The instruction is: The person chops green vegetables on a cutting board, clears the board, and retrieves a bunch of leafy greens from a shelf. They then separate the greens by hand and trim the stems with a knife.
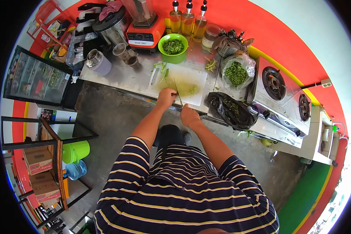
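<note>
My right hand (190,117) is closed around the handle of a knife (178,92), whose blade points away from me over a white cutting board (202,84). Close to the left of the blade, my left hand (166,98) is closed at the board's near edge, fingers bunched. A small dark bit shows at its fingertips, too small to name. Chopped green bits (192,90) lie right of the knife, and longer green leaves (163,73) rest on the board's left part. Behind the board stands a green bowl (175,58) holding chopped greens.
A black plastic bag (226,113) with greens sits right of the board, below a clear bag of chopped greens (236,74). Further right is a gas stove (288,89). A red blender (144,37), oil bottles (187,23) and plastic cups (123,52) stand along the back and left.
</note>
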### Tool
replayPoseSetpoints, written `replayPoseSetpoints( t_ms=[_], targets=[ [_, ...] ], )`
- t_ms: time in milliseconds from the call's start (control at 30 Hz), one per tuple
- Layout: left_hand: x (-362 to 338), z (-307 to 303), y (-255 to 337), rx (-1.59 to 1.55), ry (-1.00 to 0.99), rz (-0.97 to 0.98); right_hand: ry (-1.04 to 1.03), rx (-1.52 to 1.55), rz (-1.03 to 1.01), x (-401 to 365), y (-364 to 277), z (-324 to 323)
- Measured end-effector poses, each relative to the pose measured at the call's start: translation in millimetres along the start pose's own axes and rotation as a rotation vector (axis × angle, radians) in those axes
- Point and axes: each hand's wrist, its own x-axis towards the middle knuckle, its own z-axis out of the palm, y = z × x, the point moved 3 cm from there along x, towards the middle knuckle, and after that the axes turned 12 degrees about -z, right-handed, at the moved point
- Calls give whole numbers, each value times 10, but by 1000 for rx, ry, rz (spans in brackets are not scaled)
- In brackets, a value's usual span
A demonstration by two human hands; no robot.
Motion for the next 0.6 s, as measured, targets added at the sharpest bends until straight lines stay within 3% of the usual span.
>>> replayPoseSetpoints(
  t_ms=[67, 167, 600],
  targets=[
    [25, -19, 12, -66, -91, -136, -53, -13, 49, -13, -53, -37],
    [81, 44, -84, -127, -145, -187, -81, -58, 40, 28, -84, -82],
    [93, 55, -117, -254, -167, -182, -87, -77, 50, 110, -98, -98]
  ],
)
